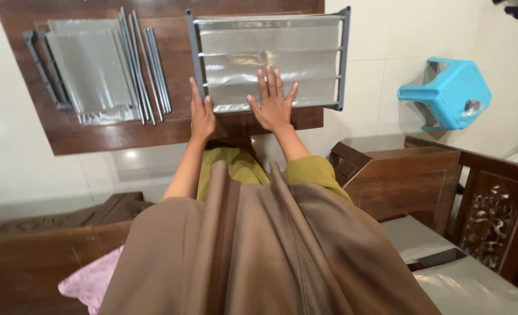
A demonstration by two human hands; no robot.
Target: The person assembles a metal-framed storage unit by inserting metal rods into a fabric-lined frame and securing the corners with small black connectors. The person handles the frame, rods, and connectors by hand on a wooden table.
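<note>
Both hands, left hand (201, 114) and right hand (274, 100), rest flat with fingers spread on the grey shelf frame (270, 58) lying on the wooden table (113, 134), loose rods (145, 67) off left.

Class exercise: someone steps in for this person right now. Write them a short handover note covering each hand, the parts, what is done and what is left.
Left hand: flat on the wooden table, at the near left corner of the assembled grey shelf frame.
Right hand: open, palm pressed on the frame's silver fabric.
Done: one frame assembled.
Left: loose grey rods, folded silver fabric and side pieces lie unused, left of the frame.
</note>
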